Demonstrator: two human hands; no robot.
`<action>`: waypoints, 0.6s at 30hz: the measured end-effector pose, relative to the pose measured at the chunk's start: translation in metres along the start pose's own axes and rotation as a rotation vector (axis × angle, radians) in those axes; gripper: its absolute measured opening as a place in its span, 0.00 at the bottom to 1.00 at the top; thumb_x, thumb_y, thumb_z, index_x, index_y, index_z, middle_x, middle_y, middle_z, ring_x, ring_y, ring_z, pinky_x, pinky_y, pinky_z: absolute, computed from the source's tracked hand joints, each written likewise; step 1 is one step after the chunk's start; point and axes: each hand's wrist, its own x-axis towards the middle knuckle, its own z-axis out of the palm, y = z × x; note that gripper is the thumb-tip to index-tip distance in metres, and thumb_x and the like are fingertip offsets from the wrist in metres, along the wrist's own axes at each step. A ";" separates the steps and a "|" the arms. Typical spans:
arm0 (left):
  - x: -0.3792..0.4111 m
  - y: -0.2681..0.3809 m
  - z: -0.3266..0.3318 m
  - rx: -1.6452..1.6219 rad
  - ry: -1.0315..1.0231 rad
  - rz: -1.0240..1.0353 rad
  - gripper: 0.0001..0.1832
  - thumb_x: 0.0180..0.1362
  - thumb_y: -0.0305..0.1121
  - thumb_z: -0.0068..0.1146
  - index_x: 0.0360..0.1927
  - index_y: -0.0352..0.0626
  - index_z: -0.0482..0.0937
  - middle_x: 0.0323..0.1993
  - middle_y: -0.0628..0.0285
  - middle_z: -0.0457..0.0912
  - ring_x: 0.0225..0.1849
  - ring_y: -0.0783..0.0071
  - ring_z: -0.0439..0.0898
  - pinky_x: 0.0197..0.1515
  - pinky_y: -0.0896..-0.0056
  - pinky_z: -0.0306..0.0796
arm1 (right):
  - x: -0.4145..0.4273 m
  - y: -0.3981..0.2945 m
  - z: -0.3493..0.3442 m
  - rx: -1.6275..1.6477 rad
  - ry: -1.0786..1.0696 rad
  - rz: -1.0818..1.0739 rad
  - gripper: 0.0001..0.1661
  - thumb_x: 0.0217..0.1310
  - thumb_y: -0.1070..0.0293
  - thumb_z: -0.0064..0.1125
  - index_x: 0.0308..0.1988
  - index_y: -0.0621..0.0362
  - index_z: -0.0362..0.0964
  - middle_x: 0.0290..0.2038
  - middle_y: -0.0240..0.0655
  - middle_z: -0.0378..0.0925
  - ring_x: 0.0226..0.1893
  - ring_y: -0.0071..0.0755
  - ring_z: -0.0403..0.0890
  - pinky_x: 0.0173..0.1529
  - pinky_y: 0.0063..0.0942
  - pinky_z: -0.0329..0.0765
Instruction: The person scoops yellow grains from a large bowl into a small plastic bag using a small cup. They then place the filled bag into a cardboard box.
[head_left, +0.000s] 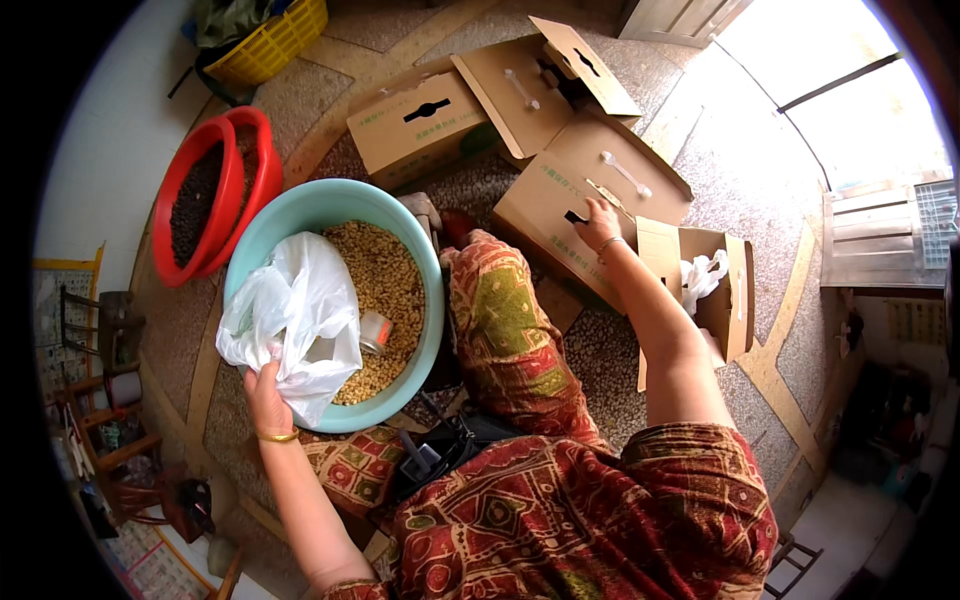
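Note:
My left hand (268, 401) grips the edge of a white plastic bag (319, 289) at the near left rim of a pale turquoise basin (409, 225). Loose tan kernels or nuts (386, 274) fill the basin's lower part, and the bag covers its left side. A small tin (374, 332) with a pale, orange-marked side lies tipped on them beside the bag. My right hand (600, 225) is on top of a closed cardboard box (547, 202), fingers apart by its dark handle slot. Whether the fingertips reach into the slot is hidden.
Behind stand another cardboard box (420, 124) and one with raised flaps (589, 64). At right, an open box (739, 292) holds a white plastic bag (703, 277). Red basins (229, 150) with dark granules stand left of the turquoise one. A yellow basket (270, 45) is farther back.

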 end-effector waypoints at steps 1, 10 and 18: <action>-0.001 0.002 0.001 0.002 0.001 -0.011 0.23 0.54 0.29 0.54 0.53 0.31 0.67 0.49 0.58 0.73 0.50 0.69 0.72 0.52 0.69 0.65 | -0.003 0.009 -0.003 -0.068 0.019 0.066 0.37 0.42 0.60 0.62 0.55 0.54 0.63 0.54 0.47 0.64 0.56 0.50 0.64 0.60 0.37 0.63; 0.009 -0.002 -0.004 -0.002 -0.001 -0.052 0.23 0.55 0.28 0.51 0.54 0.33 0.67 0.50 0.57 0.72 0.51 0.69 0.72 0.53 0.68 0.66 | 0.019 0.030 -0.024 -0.229 -0.084 0.236 0.33 0.42 0.58 0.61 0.51 0.53 0.68 0.45 0.46 0.71 0.50 0.48 0.71 0.56 0.36 0.68; 0.019 -0.013 -0.007 -0.057 -0.027 -0.035 0.22 0.55 0.27 0.47 0.54 0.33 0.66 0.50 0.57 0.72 0.51 0.67 0.72 0.54 0.67 0.66 | 0.007 0.067 -0.063 0.054 -0.060 0.014 0.21 0.38 0.57 0.67 0.37 0.50 0.76 0.36 0.39 0.76 0.41 0.40 0.77 0.47 0.32 0.73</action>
